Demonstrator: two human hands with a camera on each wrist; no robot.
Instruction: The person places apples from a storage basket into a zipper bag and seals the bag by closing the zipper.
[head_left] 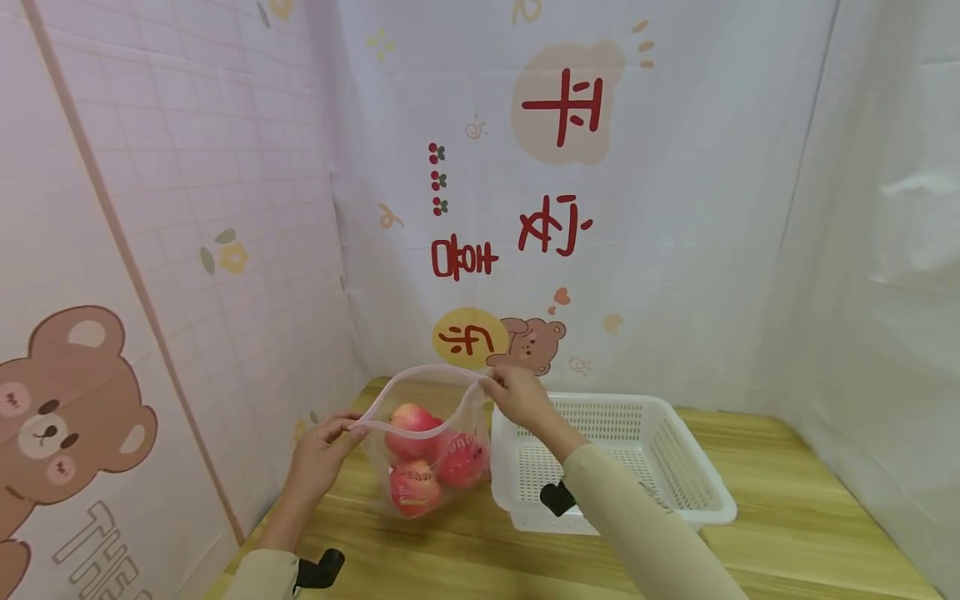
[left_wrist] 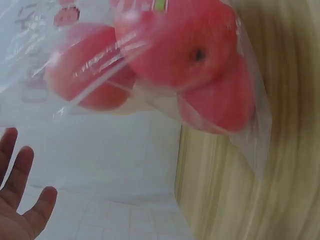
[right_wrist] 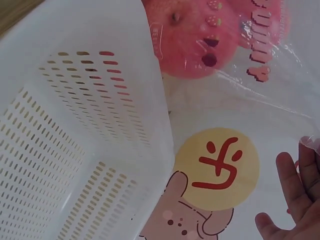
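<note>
Both hands hold up a see-through plastic bag (head_left: 477,414) with a pink rim, its mouth spread wide. My left hand (head_left: 318,454) pinches the left corner of the rim, and my right hand (head_left: 521,398) pinches the right corner. Inside sit several red-and-yellow apples; one apple (head_left: 415,488) lies low at the front, another apple (head_left: 462,461) to the right. In the left wrist view, apples (left_wrist: 175,45) press against the film, and the bag's bottom is close over the table. Printed letters and small strawberries mark the film in the right wrist view.
A white perforated plastic basket (head_left: 701,458) stands on the wooden table (head_left: 780,492), just right of the bag and under my right forearm. Printed cloth (head_left: 675,250) hangs behind the table and on both sides. A black wrist camera (head_left: 321,569) is on each sleeve.
</note>
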